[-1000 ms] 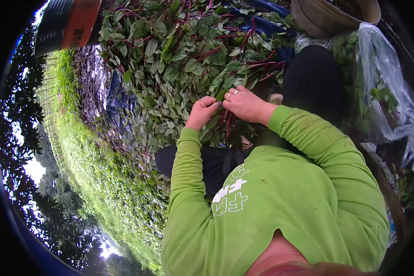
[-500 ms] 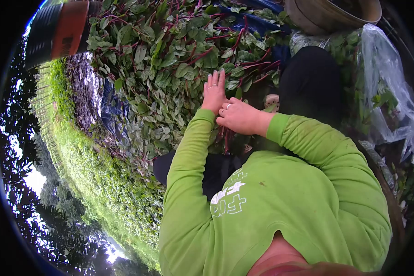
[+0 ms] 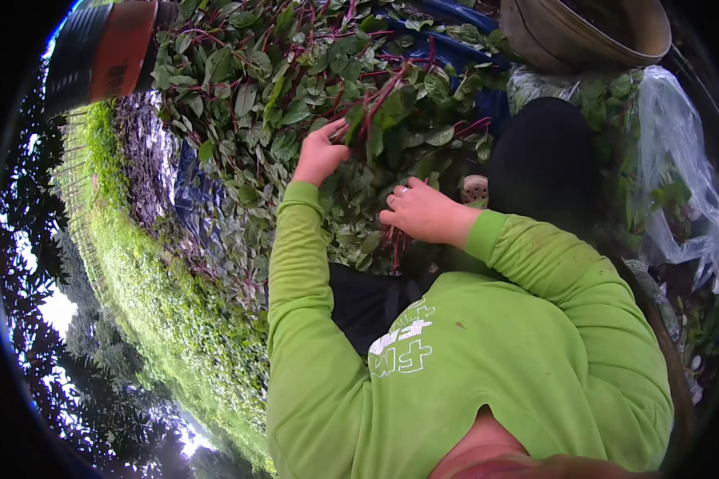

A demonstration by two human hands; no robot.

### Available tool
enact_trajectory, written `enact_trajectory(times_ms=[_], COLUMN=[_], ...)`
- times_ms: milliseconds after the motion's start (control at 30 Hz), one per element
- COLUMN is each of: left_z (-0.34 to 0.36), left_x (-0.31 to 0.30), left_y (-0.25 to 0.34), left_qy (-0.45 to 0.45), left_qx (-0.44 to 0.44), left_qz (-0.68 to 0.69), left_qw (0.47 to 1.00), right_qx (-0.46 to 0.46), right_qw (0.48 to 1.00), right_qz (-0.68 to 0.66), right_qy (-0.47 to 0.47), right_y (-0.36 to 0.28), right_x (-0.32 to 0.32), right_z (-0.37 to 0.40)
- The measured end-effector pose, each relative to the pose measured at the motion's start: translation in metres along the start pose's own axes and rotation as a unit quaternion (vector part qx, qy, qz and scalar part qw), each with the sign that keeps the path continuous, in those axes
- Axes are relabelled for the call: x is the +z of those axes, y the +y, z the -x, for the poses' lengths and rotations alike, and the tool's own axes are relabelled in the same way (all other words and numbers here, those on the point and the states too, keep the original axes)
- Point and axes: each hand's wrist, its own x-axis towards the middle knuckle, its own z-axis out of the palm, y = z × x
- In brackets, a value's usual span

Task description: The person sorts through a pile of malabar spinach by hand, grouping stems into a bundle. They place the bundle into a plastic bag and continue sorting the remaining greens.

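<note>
Head view: left hand [image 3: 321, 155] pinches a leafy red-stemmed sprig [image 3: 387, 106], right hand [image 3: 425, 212] holds red stalks [image 3: 395, 247]

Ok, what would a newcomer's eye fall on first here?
Probably the bright green sweatshirt, filling the lower middle. Next, the heap of red-stemmed leaves above it, with the left hand over it and the right hand nearer the body. A tan bucket sits upper right.
</note>
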Motion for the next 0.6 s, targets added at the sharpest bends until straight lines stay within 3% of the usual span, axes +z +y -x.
enact_trajectory(times_ms=[33, 100, 167, 200, 267, 367, 500, 600], left_z=[0.001, 0.004, -0.007, -0.012, -0.020, -0.013, -0.003, -0.012], left_x=[-0.024, -0.079, -0.107, -0.112, -0.121, -0.096, -0.047, -0.033], left_y=[-0.001, 0.004, -0.027, -0.045, -0.080, -0.104, -0.110, -0.116], left_qy=[-0.017, -0.069, -0.001, 0.097, 0.278, 0.406, 0.482, 0.456], left_qx=[-0.014, -0.070, -0.098, -0.091, -0.076, -0.006, -0.009, 0.045], left_qz=[0.111, 0.066, 0.044, -0.095, -0.364, -0.078, -0.026, 0.255], left_qw=[0.994, 0.993, 0.994, 0.987, 0.886, 0.911, 0.876, 0.852], right_qx=[0.011, 0.028, 0.037, 0.039, 0.047, 0.062, 0.052, 0.040], right_qw=[1.000, 1.000, 0.998, 0.997, 0.997, 0.995, 0.998, 0.998], right_qz=[-0.003, -0.008, -0.013, -0.007, 0.007, -0.003, 0.003, 0.016], right_qy=[0.003, 0.011, -0.058, -0.069, -0.065, -0.076, -0.045, -0.040], right_y=[-0.001, -0.003, -0.002, -0.001, 0.002, 0.005, 0.008, 0.008], right_x=[0.000, 0.000, -0.008, -0.009, -0.010, -0.009, -0.004, -0.002], right_z=[0.000, -0.002, -0.006, -0.005, -0.005, -0.010, -0.010, -0.010])
